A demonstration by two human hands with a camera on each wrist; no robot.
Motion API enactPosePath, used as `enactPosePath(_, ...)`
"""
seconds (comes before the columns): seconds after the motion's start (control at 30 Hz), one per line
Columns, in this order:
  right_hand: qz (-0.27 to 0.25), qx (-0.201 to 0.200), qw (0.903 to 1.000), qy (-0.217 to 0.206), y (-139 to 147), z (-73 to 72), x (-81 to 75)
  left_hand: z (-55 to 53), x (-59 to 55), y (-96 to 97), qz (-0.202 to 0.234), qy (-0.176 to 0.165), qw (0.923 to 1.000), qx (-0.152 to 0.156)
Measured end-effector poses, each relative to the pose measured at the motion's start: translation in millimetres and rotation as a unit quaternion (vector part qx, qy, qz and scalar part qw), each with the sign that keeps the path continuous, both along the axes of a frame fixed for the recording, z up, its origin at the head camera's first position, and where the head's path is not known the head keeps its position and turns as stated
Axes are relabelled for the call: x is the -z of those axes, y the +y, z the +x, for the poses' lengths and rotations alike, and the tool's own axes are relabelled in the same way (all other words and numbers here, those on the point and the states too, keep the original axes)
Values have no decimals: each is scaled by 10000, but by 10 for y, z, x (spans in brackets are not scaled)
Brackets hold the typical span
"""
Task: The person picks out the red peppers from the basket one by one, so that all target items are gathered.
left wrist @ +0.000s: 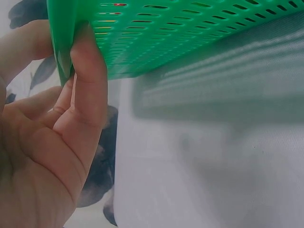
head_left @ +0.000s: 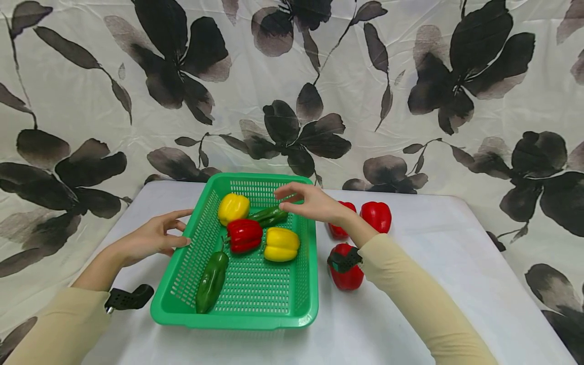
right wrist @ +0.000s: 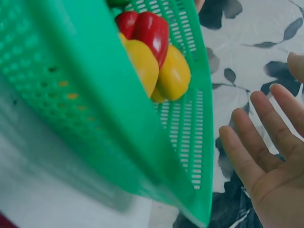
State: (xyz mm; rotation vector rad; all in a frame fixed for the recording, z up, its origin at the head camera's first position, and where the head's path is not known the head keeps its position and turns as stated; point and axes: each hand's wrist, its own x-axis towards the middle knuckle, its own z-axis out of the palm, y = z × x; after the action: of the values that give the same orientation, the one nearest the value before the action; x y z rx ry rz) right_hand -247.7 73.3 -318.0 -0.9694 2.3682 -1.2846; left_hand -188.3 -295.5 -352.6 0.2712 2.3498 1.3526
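Observation:
A green plastic basket (head_left: 237, 320) with slotted walls holds two yellow bell peppers (head_left: 233, 209), a red bell pepper (head_left: 244, 235) and long green peppers (head_left: 212, 281). At its left side my left hand (head_left: 150, 238) pinches the rim; in the left wrist view the thumb (left wrist: 89, 61) lies on the outer wall. My right hand (head_left: 315, 203) hovers by the far right corner, holding nothing. Its fingers are spread and apart from the basket in the right wrist view. Beneath that forearm, another red bell pepper (head_left: 337, 232) is partly hidden.
More red bell peppers, one at the back (head_left: 376, 217) and one nearer (head_left: 347, 279), stand on the white table (head_left: 433, 284) right of the basket. Behind the table hangs a floral cloth (head_left: 283, 76). Black wrist devices (head_left: 130, 298) are worn on both arms.

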Motion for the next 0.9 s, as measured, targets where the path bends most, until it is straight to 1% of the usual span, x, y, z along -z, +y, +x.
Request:
enactPosePath(0.17, 5, -129, 9999, -3, -132, -12, 25, 6, -9, -2, 22, -25, 10000, -9)
enactPosePath(0.3, 79, -105, 9999, -61, -218, -19, 55, 9, -20, -2, 27, -32, 10000, -7)
enactPosePath(0.53, 159, -44, 9995, -252, -340, -26, 100, 3, -16, 4, 44, -45, 10000, -29)
enactPosePath(0.73, 275, -126, 9986, -427, -440, -26, 107, -9, 1, -9, 42, -66, 10000, -56)
enactPosePath(0.9, 377, -229, 9978, -485, -520, -36, 124, 3, -9, -18, 72, -3, 10000, -19)
